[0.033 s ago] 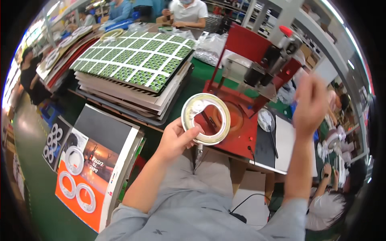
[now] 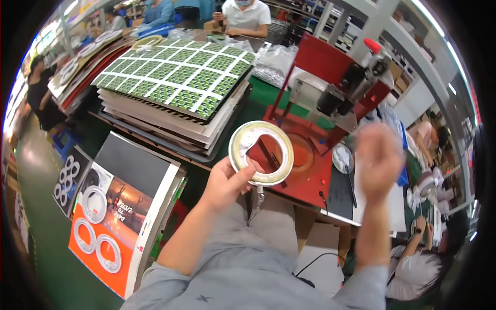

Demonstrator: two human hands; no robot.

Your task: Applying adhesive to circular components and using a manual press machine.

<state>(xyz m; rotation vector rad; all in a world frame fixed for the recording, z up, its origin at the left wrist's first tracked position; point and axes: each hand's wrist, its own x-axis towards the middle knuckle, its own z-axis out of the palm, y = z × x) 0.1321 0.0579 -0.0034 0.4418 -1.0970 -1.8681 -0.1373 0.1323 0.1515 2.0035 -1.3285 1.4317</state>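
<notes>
My left hand is shut on a flat white ring, pinching its lower rim and holding it up in front of a red hand press. The press has a round recess in its red base and a black lever with a red knob. My right hand is raised to the right of the press, blurred by motion, with nothing in it that I can see. Grey trousers fill the lower middle.
A tall stack of trays topped with green circuit panels stands at the upper left. Flat printed boxes picturing rings lie at the lower left. A small white disc sits right of the press. Other people sit at the top, the left and the lower right.
My right hand has dropped a little and drifted left toward the press, now blurred. The ring and my left hand stay almost where they were.
</notes>
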